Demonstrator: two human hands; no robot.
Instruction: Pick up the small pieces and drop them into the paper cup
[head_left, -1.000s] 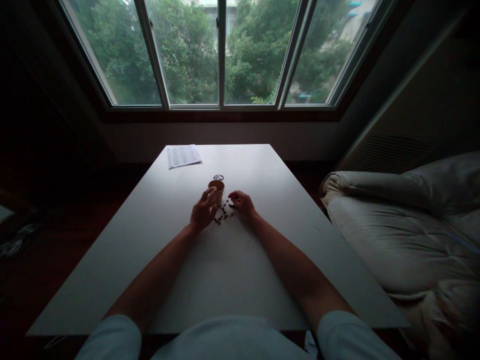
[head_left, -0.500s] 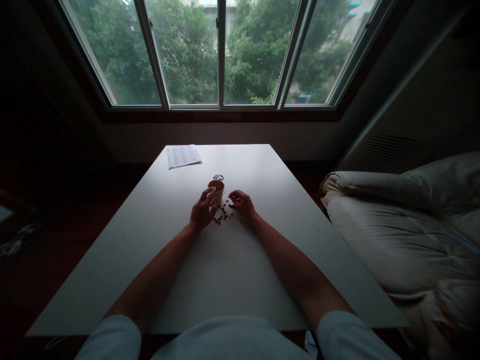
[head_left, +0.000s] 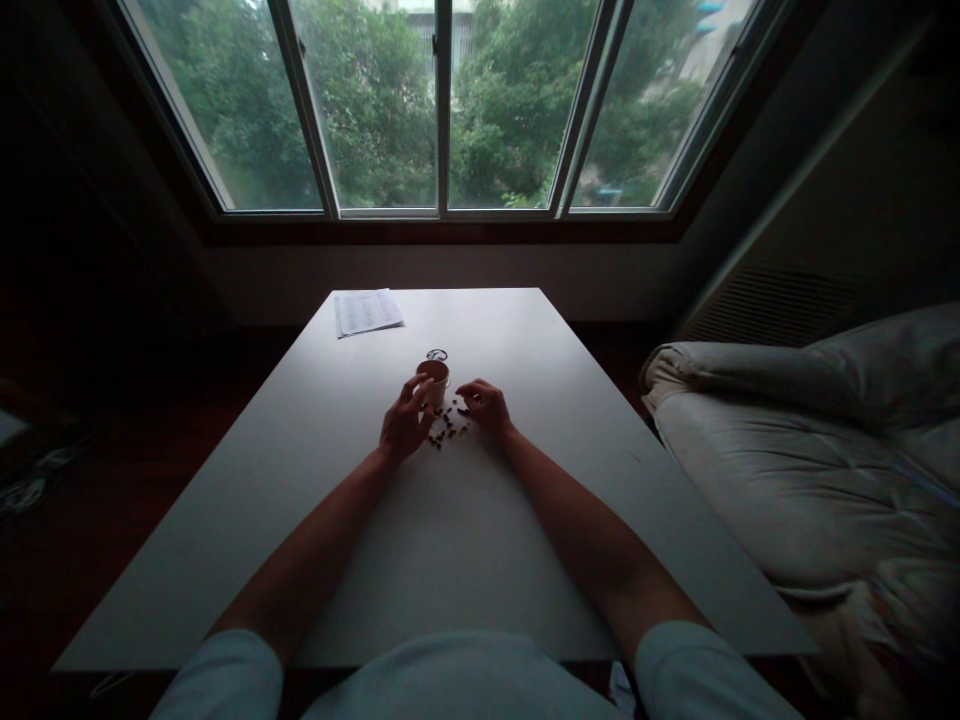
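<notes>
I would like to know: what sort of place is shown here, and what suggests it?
Probably a room in a home, though I cannot be certain. A wide window looks out on trees, and a padded seat or mattress lies to the right of the white table.

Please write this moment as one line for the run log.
left hand: at cup, contact unclear; right hand: beside small dark pieces, hold unclear; cup: upright; small dark pieces: scattered on table

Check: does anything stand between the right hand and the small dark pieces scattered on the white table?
Nothing visible does: the right hand is beside the small dark pieces. The pale round cup stands on their far side; the left hand, on their left.
</notes>
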